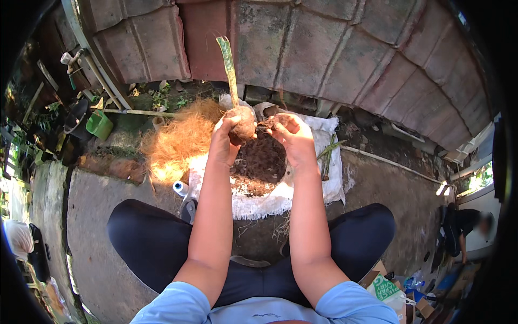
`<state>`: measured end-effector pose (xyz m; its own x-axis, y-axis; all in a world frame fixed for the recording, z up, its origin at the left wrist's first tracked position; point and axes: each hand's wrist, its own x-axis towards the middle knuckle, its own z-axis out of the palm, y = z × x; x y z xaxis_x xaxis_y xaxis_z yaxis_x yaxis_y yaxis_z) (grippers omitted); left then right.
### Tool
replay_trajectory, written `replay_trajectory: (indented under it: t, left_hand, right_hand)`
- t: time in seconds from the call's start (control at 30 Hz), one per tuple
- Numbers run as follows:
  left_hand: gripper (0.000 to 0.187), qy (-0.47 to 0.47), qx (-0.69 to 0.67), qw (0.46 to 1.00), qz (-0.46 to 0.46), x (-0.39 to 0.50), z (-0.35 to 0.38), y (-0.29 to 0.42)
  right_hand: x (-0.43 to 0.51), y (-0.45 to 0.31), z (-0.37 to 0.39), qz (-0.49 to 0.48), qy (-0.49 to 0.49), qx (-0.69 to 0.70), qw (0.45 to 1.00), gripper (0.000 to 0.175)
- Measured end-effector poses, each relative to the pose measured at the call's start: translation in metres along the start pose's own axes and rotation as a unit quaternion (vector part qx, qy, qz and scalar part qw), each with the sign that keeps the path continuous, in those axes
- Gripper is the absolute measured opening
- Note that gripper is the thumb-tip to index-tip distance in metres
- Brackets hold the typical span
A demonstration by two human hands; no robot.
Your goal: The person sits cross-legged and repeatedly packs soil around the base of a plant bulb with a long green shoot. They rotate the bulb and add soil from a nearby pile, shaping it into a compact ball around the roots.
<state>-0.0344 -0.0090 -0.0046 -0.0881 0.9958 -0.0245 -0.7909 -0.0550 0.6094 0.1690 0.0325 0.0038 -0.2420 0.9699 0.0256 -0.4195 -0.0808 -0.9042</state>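
My left hand (223, 141) is closed around a brown root ball (242, 121), from which a long mottled green leaf (230, 71) stands up. Close to its right side, my right hand (294, 137) pinches a small clump of brown fibres or roots (272, 122) between thumb and fingers. Beneath both hands lies a white woven sack (257, 208) with a heap of dark soil (263, 158) on it. Several cut green stems or leaves (327, 158) rest at the sack's right side. A pile of orange-brown fibre (178, 141) lies left of the sack.
A thread spool (180, 188) stands by the sack's left edge. Roof tiles (307, 52) overhang the far side. Green (99, 125) and black buckets (77, 119) and a tap (68, 58) are at the left. At the far right another person (465, 231) bends near boxes and a bag (384, 289).
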Motion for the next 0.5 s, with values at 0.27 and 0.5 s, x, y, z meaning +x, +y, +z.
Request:
replay_trajectory:
  t: [0.27, 0.5]
  left_hand:
    - [0.056, 0.026, 0.011, 0.999, 0.029, 0.003, 0.007, 0.004]
    - [0.050, 0.018, 0.056, 0.998, 0.015, 0.005, 0.010, 0.007]
  right_hand:
    - [0.000, -0.024, 0.032, -0.074, -0.004, -0.053, 0.996, 0.017]
    - [0.000, -0.020, 0.042, -0.097, 0.001, -0.130, 0.987, 0.013]
